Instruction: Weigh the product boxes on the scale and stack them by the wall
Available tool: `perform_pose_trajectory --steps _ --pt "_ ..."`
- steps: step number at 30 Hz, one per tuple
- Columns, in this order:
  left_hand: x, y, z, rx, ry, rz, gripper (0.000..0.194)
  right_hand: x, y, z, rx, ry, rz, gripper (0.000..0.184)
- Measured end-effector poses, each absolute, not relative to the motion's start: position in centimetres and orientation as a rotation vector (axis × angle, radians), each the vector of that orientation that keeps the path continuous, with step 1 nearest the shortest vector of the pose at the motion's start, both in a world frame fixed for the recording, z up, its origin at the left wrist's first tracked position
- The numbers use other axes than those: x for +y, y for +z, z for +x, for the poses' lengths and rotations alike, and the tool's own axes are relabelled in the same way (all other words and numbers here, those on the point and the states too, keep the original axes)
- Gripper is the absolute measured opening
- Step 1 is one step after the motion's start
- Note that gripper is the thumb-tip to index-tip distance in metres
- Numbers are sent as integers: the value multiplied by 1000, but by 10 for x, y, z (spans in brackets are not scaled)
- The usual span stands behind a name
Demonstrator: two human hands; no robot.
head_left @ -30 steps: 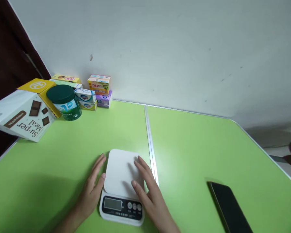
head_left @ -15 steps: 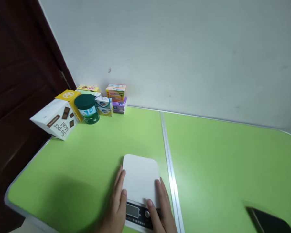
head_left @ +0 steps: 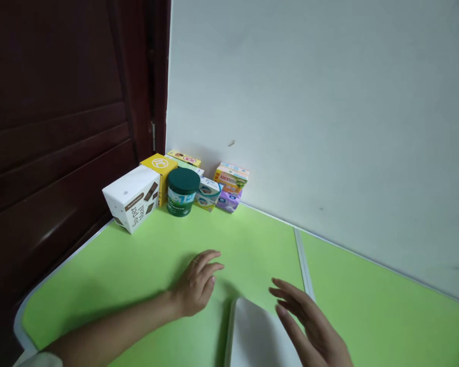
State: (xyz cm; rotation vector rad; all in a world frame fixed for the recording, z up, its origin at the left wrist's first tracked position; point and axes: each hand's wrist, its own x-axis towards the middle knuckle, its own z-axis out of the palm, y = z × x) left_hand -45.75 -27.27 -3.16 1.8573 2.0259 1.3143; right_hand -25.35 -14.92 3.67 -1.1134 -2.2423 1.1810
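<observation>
A white kitchen scale [head_left: 252, 334] lies on the green table at the bottom of the view, its lower part with the display cut off by the frame. My left hand [head_left: 199, 283] is beyond and left of the scale, off it, with fingers apart and nothing held. Over the scale's right side hovers my right hand [head_left: 306, 323], fingers apart, holding nothing; its shadow falls on the white plate. Farther off, a dark green lidded tub [head_left: 182, 192] stands in front of the grouped boxes, nearer to my left hand than to my right.
White Su-per Meal box [head_left: 132, 196] and yellow box [head_left: 161, 171] stand left of the tub. Soap boxes [head_left: 207, 193], an orange box [head_left: 231, 177] and a purple box [head_left: 228, 200] are stacked by the wall [head_left: 329, 127]. A metal strip [head_left: 304, 262] crosses the table.
Both hands have come off the scale's sides; the left has reached forward toward the boxes. The view has turned left, so the phone is out of sight and the scale sits lower.
</observation>
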Motion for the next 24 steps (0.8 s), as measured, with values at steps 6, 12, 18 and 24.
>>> perform_pose_trajectory --steps 6,12,18,24 --pt "-269 -46 -459 2018 1266 1915 35 -100 38 -390 -2329 1149 -851 49" --pt "-264 -50 -463 1985 1267 1857 37 -51 26 -495 -2204 1050 -769 55" --pt "-263 -48 -466 1975 1245 1798 38 -36 23 -512 -2177 1086 -772 37" --pt "-265 -43 -472 2013 1193 1850 40 -58 40 -412 -2132 1192 -838 41"
